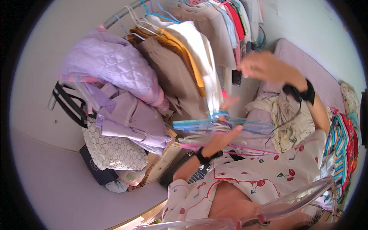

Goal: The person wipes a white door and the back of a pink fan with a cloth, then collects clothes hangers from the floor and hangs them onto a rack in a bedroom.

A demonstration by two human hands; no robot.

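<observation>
A bunch of plastic clothes hangers [192, 125], blue, white and pink, is gripped near the hooks in my left hand [222, 136], its thumb across the bunch. My right hand [257, 66] is raised above and to the right, blurred by motion, with nothing visible in it. Clothes hang on a metal rail [122, 14] beyond the hands: brown trousers [172, 72], a mustard garment [187, 60], a white garment [201, 49] and several others. A black cord hangs from my right wrist.
A quilted lilac garment [109, 63] and lilac clothing [132, 115] hang at the left, above a patterned bag [115, 146] and a dark blue bag [93, 165]. A mauve padded surface [310, 72] at the right bears crumpled cloth [293, 123]. Striped fabric [339, 149] lies at the far right.
</observation>
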